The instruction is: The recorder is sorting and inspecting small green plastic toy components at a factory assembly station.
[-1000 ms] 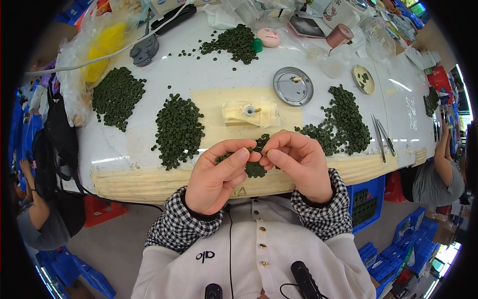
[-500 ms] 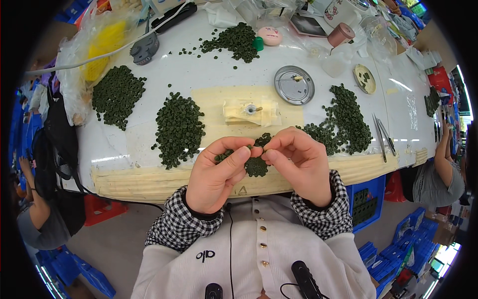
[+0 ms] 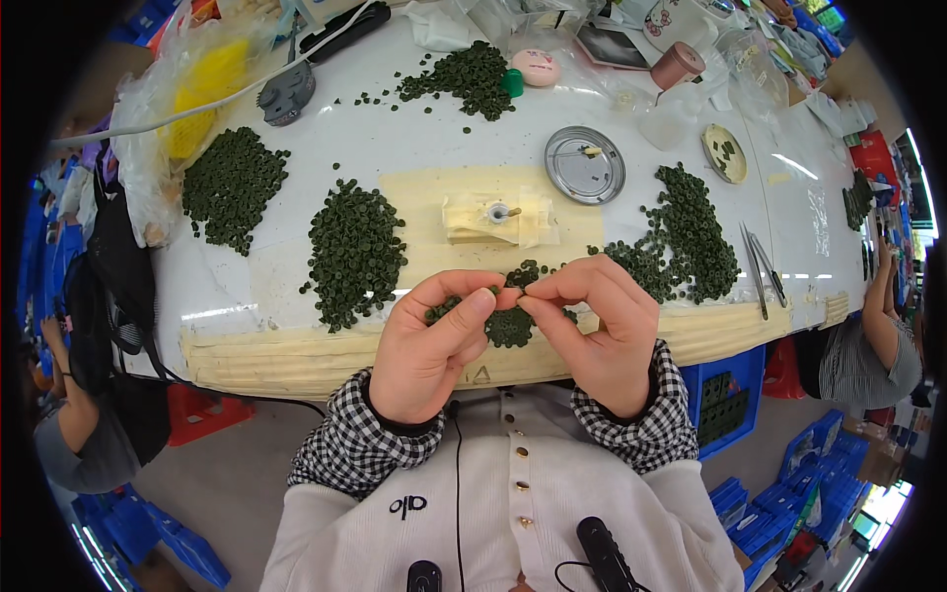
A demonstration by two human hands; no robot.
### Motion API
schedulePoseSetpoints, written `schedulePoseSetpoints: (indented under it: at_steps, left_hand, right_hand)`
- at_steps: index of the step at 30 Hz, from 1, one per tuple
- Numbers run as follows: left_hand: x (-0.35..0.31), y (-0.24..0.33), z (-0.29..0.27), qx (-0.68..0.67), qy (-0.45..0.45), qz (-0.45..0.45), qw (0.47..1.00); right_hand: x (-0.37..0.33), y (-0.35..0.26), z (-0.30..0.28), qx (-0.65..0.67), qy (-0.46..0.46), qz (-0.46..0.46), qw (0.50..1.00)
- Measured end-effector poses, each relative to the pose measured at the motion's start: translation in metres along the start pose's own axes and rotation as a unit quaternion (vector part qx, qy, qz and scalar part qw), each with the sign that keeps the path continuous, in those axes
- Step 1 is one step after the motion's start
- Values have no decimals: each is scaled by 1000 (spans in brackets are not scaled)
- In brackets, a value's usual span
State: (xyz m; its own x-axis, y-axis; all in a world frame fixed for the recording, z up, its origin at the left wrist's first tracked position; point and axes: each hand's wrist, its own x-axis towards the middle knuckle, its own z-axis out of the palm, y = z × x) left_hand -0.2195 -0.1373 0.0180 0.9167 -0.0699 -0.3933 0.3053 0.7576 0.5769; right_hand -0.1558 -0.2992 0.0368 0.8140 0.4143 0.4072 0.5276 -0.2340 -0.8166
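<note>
My left hand is closed in a pinch, and a small dark green round piece shows at its thumb tip. The right hand meets it fingertip to fingertip, thumb and forefinger pressed together; what lies between them is too small to make out. Under and between both hands is a heap of small dark green pieces, partly hidden by the fingers. Just beyond stands a small block wrapped in cream tape, with a metal ring and a short peg on top.
More dark green heaps lie left, far left, right and at the back. A round metal lid, a cream dish and tweezers are on the right. Plastic bags crowd the left edge.
My right hand has shifted slightly right, its fingers less curled, with the fingertips still at the left hand's. The left hand stays nearly still.
</note>
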Motion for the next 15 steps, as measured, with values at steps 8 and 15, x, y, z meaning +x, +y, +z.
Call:
schedulePoseSetpoints:
  at_steps: [8,15]
  left_hand:
    - [1,-2,1,-27,7,-3,1000]
    - [2,-2,1,-36,11,5,999]
  right_hand:
    - [-6,0,6,-73,25,-52,996]
    - [-7,3,9,-60,30,-46,997]
